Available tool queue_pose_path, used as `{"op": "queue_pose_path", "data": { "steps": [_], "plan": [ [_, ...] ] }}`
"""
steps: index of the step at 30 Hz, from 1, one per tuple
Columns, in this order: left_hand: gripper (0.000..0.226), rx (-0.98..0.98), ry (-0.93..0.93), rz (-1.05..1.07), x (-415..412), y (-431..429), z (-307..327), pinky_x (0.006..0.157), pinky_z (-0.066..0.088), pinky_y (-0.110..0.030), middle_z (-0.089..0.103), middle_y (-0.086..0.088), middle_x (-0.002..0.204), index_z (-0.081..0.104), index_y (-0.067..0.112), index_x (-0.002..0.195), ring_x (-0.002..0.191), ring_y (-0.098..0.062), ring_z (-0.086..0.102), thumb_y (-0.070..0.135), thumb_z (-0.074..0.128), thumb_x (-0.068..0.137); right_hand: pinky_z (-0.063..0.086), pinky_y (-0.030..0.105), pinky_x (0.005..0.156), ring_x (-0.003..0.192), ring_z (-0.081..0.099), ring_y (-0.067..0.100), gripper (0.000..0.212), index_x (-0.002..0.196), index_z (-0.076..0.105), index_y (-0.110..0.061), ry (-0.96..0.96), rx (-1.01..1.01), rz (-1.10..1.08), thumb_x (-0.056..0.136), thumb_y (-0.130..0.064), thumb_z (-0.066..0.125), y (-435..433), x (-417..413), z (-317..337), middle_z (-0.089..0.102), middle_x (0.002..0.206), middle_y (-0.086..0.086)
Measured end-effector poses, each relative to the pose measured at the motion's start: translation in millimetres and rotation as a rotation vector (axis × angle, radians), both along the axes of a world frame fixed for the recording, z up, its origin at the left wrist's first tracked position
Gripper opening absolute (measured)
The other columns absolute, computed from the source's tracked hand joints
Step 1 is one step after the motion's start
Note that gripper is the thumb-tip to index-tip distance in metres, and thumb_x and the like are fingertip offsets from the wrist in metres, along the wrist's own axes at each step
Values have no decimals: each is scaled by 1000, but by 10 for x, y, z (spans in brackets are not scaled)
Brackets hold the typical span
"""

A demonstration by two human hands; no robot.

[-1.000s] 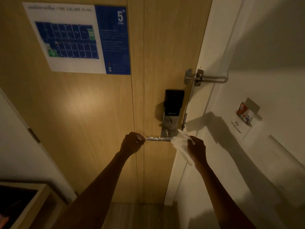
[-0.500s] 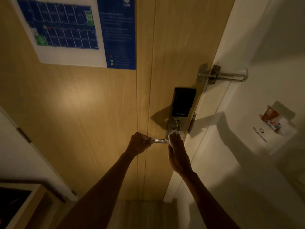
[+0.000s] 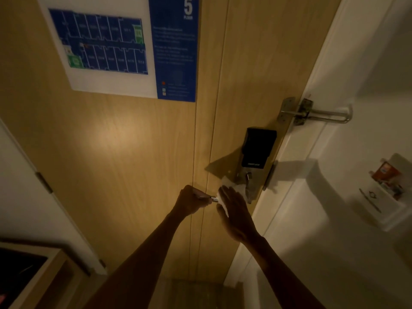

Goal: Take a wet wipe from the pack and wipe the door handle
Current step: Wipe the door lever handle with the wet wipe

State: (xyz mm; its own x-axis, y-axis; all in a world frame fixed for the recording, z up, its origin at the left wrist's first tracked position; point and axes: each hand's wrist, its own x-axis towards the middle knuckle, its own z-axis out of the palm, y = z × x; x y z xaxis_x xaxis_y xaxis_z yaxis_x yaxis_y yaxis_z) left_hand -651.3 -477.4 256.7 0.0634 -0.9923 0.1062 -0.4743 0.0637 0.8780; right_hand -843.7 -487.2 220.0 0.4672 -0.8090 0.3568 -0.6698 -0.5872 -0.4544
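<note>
1. Fingers of the left hand [image 3: 192, 200] are curled tight round the free end of the door handle [image 3: 213, 199]. Only a short bright stub of metal shows between the 2 hands.
2. Fingers of the right hand [image 3: 236, 208] lie fairly straight and close together, pointing toward 11 o'clock and pressed flat on the wet wipe [image 3: 225, 190]. The thumb sits at that hand's 9 o'clock edge; whether it hooks under the lever I cannot tell.
3. The wet wipe is draped over the inner part of the handle, next to the lock plate. White folds stick out past the fingertips at 12 o'clock, and a strip shows beside the thumb.
4. The handle is mounted on the wooden door [image 3: 133, 152], just below the black smart lock [image 3: 258, 148], which stands at 1 o'clock from the hands.
5. A swing-bar latch [image 3: 316, 113] spans the door edge and the white frame, at 1 o'clock from the lock.
6. A fire escape plan [image 3: 120, 52] with a large 5 is fixed to the door at 11 o'clock from the hands.
7. On the white wall [image 3: 356, 63], at 3 o'clock from the hands, a card holder [image 3: 388, 177] has an orange card in it.
8. A metal hinge [image 3: 44, 182] shows at 9 o'clock, and a wooden shelf [image 3: 51, 259] fills the 7 o'clock corner.
</note>
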Motion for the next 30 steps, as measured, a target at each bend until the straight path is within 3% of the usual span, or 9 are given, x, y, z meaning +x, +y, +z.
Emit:
{"op": "queue_pose_path", "data": {
  "steps": [4, 7, 13, 19, 21, 24, 30],
  "plan": [
    [17, 44, 38, 30, -19, 19, -6, 79, 61, -32, 77, -14, 87, 77, 1, 91, 79, -21, 74, 10, 78, 77, 32, 41, 116, 136, 38, 13, 42, 140, 47, -19, -124, 132, -7, 102, -36, 38, -66, 4, 123, 48, 146, 2],
    [17, 54, 51, 42, -42, 39, -16, 80, 61, -32, 77, -14, 89, 77, 1, 92, 83, -22, 74, 9, 77, 77, 49, 36, 102, 119, 57, 17, 35, 129, 58, -16, -37, -64, -19, 99, -31, 51, -122, 15, 163, 62, 129, 3],
    [15, 54, 70, 78, -49, 59, -28, 79, 61, -32, 77, -13, 86, 77, 3, 92, 81, -22, 74, 9, 75, 79, 51, 29, 96, 112, 62, 9, 37, 132, 56, -19, 90, -122, 86, 100, -37, 48, -203, 74, 151, 68, 121, -2],
    [16, 54, 111, 87, -50, 45, -25, 74, 60, -26, 76, -17, 84, 77, 0, 90, 76, -20, 73, 7, 78, 76, 54, 27, 86, 96, 67, 13, 33, 116, 60, -20, 297, -348, 66, 86, -28, 71, -274, -72, 88, 71, 101, -3],
    [15, 28, 93, 80, -49, 50, -32, 69, 59, -20, 76, -18, 81, 77, -1, 89, 68, -12, 71, 6, 78, 76, 54, 28, 81, 88, 66, 15, 32, 110, 58, -17, 310, -441, 49, 83, -26, 72, -293, -176, 5, 68, 95, 0],
    [13, 0, 84, 71, -45, 50, -46, 62, 54, -10, 76, -17, 78, 77, -1, 87, 58, 2, 67, 4, 78, 75, 51, 26, 74, 78, 62, 12, 21, 108, 54, -17, 354, -465, 45, 94, -32, 58, -299, -150, -43, 64, 90, -1],
    [11, -1, 31, 53, -27, 2, -53, 73, 60, -23, 77, -12, 82, 78, 3, 87, 74, -17, 74, 7, 76, 77, 53, 23, 62, 66, 64, 11, 29, 110, 59, -13, 446, -457, 93, 90, -32, 66, -344, 19, 82, 67, 82, 0]
  ]
}}
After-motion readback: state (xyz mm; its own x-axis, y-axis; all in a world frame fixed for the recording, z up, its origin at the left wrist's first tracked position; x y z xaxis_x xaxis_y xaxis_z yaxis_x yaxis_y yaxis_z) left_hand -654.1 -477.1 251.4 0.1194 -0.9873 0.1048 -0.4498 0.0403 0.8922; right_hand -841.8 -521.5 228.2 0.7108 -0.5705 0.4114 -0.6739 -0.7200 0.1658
